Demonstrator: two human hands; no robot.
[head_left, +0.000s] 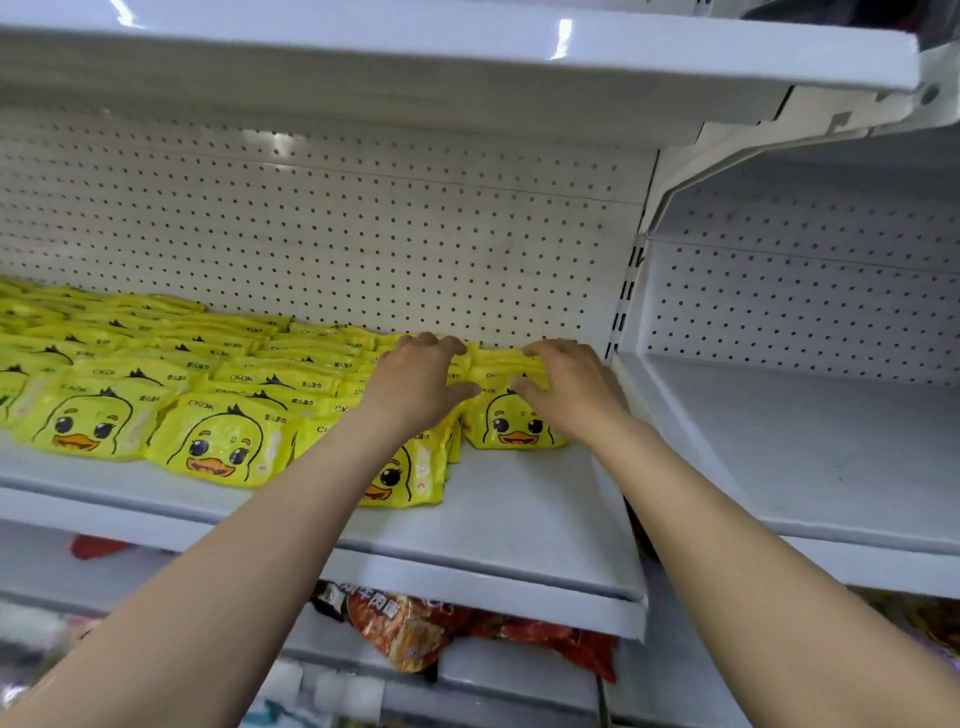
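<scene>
**Duck packs cover most of the shelf; the end row is being squared up**

Far out to the left of both hands, yellow packs with a duck face lie in overlapping rows, front to back, across most of the shelf. That part looks done. The left hand lies palm down on the packs just left of the end row, with its fingers loosely bent over the back ones and closed round nothing. Under its wrist, one front pack juts further forward than its neighbours and probably needs pushing back. The end row sits between the two hands. The right hand rests on the row's right side, fingers spread over the top, pressing rather than clutching. The stocking seems close to finished, with only straightening left and perhaps one more row.

Right of the right hand, a bare strip of shelf runs to the slotted post, which limits how far the rows can go. Past the post is the next bay. Beyond the fingertips stands the pegboard. Below the forearms, red snack bags lie on a lower level.
</scene>
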